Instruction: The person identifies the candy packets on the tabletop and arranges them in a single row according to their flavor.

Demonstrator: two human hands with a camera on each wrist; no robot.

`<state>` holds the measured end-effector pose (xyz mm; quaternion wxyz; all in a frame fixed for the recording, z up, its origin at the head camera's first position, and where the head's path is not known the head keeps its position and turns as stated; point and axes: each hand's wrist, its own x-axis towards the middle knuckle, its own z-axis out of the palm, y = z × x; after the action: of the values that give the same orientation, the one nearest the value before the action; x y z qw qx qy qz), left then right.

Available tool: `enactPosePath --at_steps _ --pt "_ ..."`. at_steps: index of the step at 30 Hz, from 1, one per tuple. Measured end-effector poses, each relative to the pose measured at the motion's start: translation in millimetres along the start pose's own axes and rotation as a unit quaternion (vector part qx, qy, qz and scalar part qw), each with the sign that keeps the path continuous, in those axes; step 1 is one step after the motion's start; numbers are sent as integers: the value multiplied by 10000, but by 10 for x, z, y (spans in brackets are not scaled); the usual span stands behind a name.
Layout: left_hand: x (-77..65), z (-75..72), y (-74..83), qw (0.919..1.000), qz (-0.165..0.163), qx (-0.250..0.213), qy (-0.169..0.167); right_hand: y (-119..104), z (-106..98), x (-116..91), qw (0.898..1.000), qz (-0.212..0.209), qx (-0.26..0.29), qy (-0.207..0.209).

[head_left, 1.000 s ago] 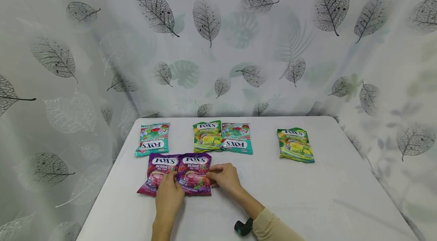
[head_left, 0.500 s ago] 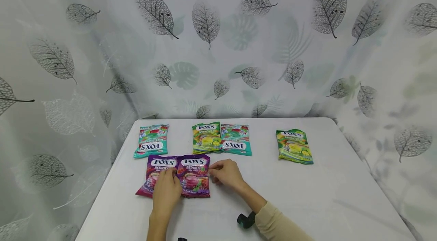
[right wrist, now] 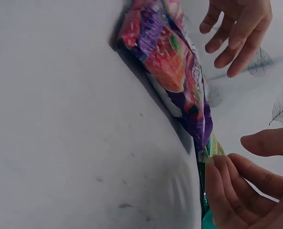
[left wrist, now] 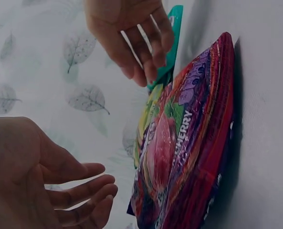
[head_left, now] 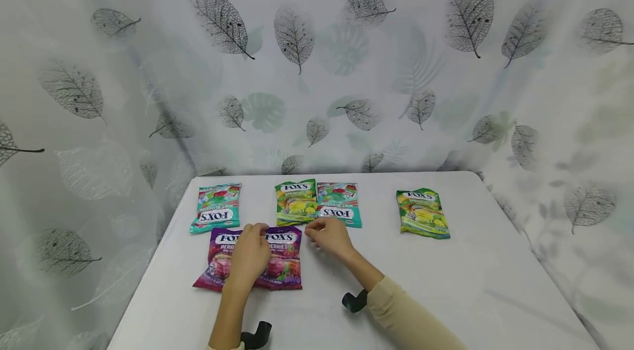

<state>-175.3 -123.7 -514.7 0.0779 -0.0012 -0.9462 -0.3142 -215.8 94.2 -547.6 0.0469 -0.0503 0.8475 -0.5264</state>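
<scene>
Two purple bags of Fox's Berries candy lie side by side, the left bag [head_left: 218, 270] and the right bag [head_left: 288, 270]. My left hand [head_left: 251, 253] is raised over where they meet and covers part of both. Its fingers are loosely bent with nothing between them in the left wrist view, apart from the purple bag [left wrist: 179, 143]. By the upper right corner of the right bag is my right hand [head_left: 331, 237]. In the right wrist view its thumb [right wrist: 260, 143] stands apart from its fingers [right wrist: 217, 183], and they hold nothing.
Behind lie a teal mint bag [head_left: 216, 208] at left, a green Spring Tea bag [head_left: 296, 204] beside another teal bag [head_left: 340, 206], and a second green bag [head_left: 422, 214] farther right. A leaf-patterned curtain [head_left: 322, 75] stands behind the white table [head_left: 475, 284].
My left hand has lifted off the purple bags and moved up and slightly right. My right hand has shifted from the right bag's side toward its top corner. The bags stay side by side.
</scene>
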Motion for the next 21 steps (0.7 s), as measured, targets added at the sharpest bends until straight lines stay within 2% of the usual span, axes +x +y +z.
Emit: enactPosePath --at_steps 7,13,21 --pt "137 73 37 9997 130 -179 -110 -25 -47 162 9994 -73 15 346" --pt "239 132 70 9994 111 -255 -203 -55 -71 262 9957 -267 -404 790" --pt "348 201 42 9991 77 -282 -297 -79 -72 384 9940 -134 -388 1010"
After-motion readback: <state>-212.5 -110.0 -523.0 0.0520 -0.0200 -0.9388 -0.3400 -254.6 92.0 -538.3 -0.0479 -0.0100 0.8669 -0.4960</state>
